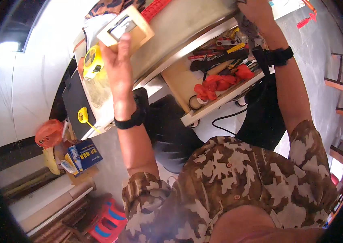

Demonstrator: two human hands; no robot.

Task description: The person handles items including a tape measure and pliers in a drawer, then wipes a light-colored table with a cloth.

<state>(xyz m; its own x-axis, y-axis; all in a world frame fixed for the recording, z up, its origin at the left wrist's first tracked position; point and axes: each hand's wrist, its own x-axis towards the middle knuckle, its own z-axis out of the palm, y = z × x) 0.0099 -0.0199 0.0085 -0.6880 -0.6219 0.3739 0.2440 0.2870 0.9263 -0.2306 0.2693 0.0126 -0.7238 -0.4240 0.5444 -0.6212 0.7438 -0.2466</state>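
Observation:
My left hand [116,63] grips a small pale wooden frame or box [144,32] with a rectangular opening, something pale and shiny inside it, above the worktop [171,39]. Beside that hand stands a yellow tape measure [92,59]. My right hand [258,15] is at the top, over the far end of an open drawer [220,107]; crumpled dark grey material [246,29] hangs by its fingers, whose grip is unclear. In the drawer lie a yellow-handled tool [236,48], a dark tool handle [203,64], red plastic bags [217,84], tape rolls [195,102] and other tools.
A second yellow tape measure [82,114] lies at the worktop's left end, its tape partly out. Red mesh material [156,9] and patterned cloth [107,7] are at the back. Lower left are a blue box [88,155], a red basket [49,133] and a red-and-blue stool [109,221].

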